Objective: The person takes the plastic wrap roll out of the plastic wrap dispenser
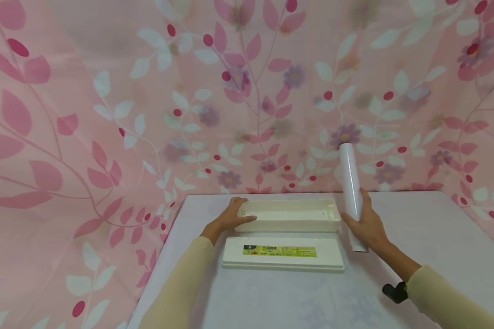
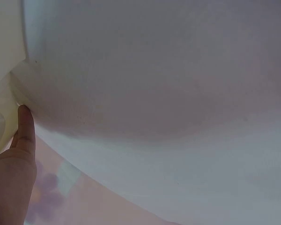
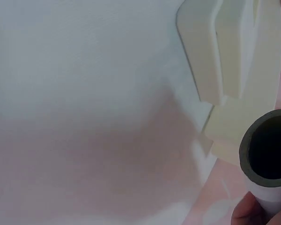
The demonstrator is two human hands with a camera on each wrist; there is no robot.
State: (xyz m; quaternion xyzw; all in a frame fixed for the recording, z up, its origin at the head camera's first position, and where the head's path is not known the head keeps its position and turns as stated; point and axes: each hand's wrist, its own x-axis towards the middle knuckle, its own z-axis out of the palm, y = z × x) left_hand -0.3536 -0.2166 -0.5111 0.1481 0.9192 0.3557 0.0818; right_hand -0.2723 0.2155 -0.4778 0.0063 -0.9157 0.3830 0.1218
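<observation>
A long cream plastic box lies lidless near the table's far edge, its inside facing up. My left hand grips its left end, thumb over the near side and fingers at the far corner. In the left wrist view, that hand shows at the left edge against the box. My right hand holds a shiny white roll of cling film, raised and tilted just right of the box. The right wrist view shows the roll's hollow tube end with fingertips below it.
A cream lid with a green and yellow label lies in front of the box. Everything stands on a white-covered table. Pink floral cloth hangs behind and at the sides. A black device sits at my right wrist.
</observation>
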